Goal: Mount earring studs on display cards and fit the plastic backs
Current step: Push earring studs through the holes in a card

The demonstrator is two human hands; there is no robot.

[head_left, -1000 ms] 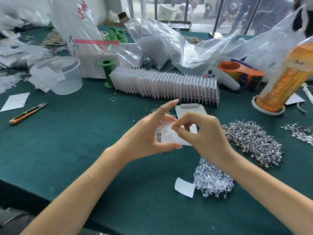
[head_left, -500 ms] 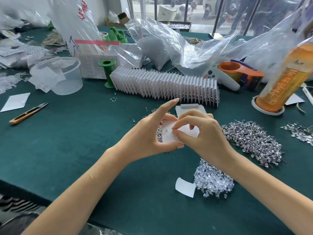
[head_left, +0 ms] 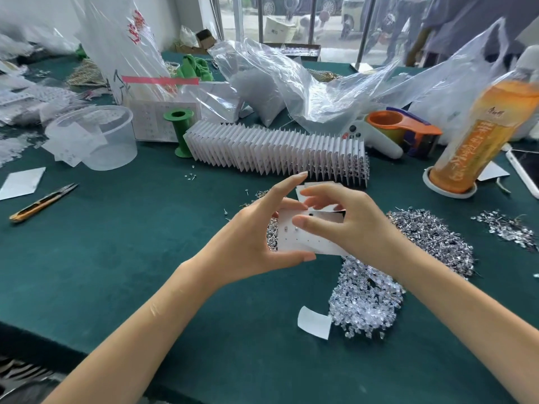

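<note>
A white display card (head_left: pixel 303 242) with small holes and two studs near its left edge is held above the green table. My left hand (head_left: pixel 250 240) grips it, thumb under its lower edge, forefinger stretched up past its top. My right hand (head_left: pixel 347 220) lies over the card's right half, thumb pressing on its face and fingers curled above its top edge. A heap of silver studs (head_left: pixel 431 237) lies to the right. Clear plastic backs (head_left: pixel 367 301) are piled just below my right hand. More studs (head_left: pixel 271 237) show behind the card.
A long row of filled cards (head_left: pixel 277 154) stands behind my hands. Blank cards (head_left: pixel 316 186) lie behind my right hand, a paper scrap (head_left: pixel 314 322) in front. Snips (head_left: pixel 43 202), a clear tub (head_left: pixel 93 138), green spool (head_left: pixel 180 132), tape dispenser (head_left: pixel 399 132), orange bottle (head_left: pixel 481 138) and plastic bags (head_left: pixel 291 83) surround the work area.
The card has turned flatter toward the camera, showing more of its face. My right hand has shifted from pinching at the card's middle to lying over its right half.
</note>
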